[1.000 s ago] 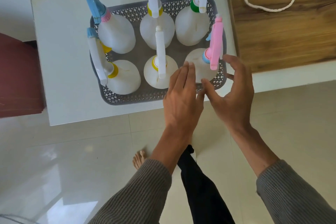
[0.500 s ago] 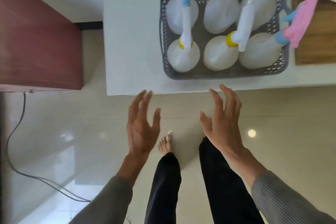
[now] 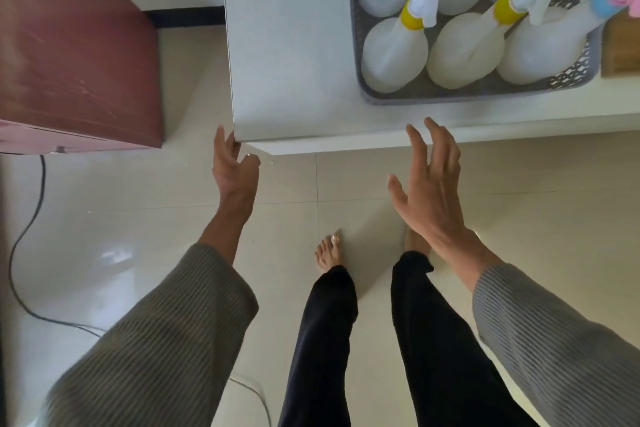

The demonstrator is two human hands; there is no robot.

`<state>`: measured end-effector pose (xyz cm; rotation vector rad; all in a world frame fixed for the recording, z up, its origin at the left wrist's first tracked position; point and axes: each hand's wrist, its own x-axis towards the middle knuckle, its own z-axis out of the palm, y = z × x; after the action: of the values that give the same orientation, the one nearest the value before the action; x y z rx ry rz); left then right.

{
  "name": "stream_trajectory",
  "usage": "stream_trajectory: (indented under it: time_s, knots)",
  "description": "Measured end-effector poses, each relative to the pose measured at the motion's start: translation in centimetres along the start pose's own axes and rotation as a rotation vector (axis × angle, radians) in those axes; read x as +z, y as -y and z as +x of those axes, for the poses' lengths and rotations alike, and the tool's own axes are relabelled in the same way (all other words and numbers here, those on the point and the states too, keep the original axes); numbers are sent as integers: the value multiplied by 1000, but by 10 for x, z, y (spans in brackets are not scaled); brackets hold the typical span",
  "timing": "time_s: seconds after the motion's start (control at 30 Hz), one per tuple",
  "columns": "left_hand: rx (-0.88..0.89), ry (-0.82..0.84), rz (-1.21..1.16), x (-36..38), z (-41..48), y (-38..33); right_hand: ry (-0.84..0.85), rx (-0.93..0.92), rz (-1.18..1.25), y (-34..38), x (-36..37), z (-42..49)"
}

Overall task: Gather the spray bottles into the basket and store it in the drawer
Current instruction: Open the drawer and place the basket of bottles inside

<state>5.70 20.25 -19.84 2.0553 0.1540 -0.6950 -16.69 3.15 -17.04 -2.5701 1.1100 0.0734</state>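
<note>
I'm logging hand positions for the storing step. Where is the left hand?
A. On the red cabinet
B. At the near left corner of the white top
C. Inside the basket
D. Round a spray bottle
B: the left hand has its fingertips at the corner of the white top, well apart from the basket and its spray bottles.

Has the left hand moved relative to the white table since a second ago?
Yes. The left hand went from the near rim of the basket leftward and toward the person, to the near-left corner of the white table.
</note>
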Motion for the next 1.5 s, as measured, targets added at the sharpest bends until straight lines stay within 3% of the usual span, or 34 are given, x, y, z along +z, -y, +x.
stream_trajectory:
  time_s: [0.27,0.7,0.77,0.87,0.97,1.2,1.3,1.5]
  knots:
    - [-48,-51,-157,2,-5,8,48,48,-36,-14,4,-9]
    - [51,-39,27,-5,-14,21,126,77,-72,-58,7,-4]
    - [125,-35,168,2,-31,30,157,66,-102,-66,8,-1]
    - [486,-66,579,29,-65,42,195,47,-160,-81,9,1]
    - [724,50,747,63,-88,43,257,48,-182,-96,11,-7]
    - [757,365,1069,112,-105,40,300,18,-194,-115,16,-35]
    - [746,386,1206,111,-109,50,299,22,-179,-114,19,-45]
    - [722,386,1248,110,-135,69,299,26,-157,-120,25,-74]
